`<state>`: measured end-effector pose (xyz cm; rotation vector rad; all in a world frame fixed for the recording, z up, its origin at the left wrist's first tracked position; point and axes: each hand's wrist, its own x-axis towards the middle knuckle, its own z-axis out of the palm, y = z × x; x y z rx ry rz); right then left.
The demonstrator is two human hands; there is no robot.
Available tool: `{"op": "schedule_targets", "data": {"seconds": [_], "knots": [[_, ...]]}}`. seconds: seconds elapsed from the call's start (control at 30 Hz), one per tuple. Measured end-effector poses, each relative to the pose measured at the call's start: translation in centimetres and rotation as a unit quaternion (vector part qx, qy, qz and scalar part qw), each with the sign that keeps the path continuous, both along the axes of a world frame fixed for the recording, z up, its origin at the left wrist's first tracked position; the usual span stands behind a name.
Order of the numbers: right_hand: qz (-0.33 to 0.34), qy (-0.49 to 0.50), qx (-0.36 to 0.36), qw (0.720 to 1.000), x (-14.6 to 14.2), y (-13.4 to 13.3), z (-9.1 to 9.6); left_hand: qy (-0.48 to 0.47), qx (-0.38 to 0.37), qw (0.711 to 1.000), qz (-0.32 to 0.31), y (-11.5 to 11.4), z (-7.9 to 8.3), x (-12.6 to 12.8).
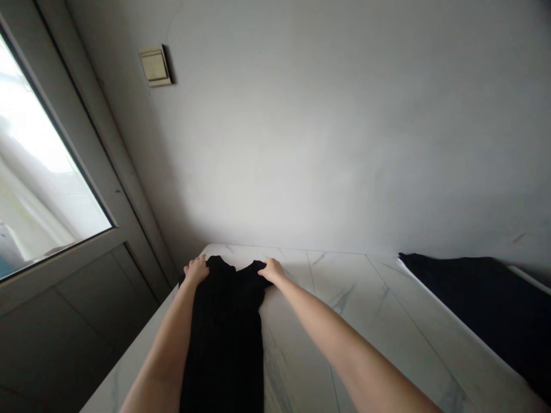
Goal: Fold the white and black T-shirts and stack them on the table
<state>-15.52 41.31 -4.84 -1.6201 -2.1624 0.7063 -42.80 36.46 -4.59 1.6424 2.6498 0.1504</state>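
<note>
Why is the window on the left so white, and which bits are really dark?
Head view: bright light, probably daylight, washes out the window; head view: the black garment is so dark that folds hardly show; head view: the light switch has a shadow on its right.

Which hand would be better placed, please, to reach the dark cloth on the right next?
Probably the right hand: it holds the side of the black garment nearer the dark cloth; the left hand is on the opposite side.
</note>
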Motion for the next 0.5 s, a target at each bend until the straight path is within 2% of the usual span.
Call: {"op": "schedule_targets", "data": {"seconds": [0.13,0.27,0.4,0.5], "knots": [[-0.015,0.010,-0.012,1.000,3.4,-1.1,0.2,-0.030,-0.033,0.999,-0.028,-0.5,1.4,0.0],[-0.017,0.084,0.002,0.996,8.0,-2.2,0.4,-0.026,-0.027,0.997,-0.067,-1.5,2.7,1.1],[-0.016,0.188,0.034,0.982,13.1,-3.4,0.8,0.004,0.075,0.989,-0.125,-2.4,3.8,3.7],[-0.025,0.278,0.052,0.959,17.0,-4.8,1.5,-0.039,0.179,0.960,-0.211,-3.6,5.0,6.4]]}}
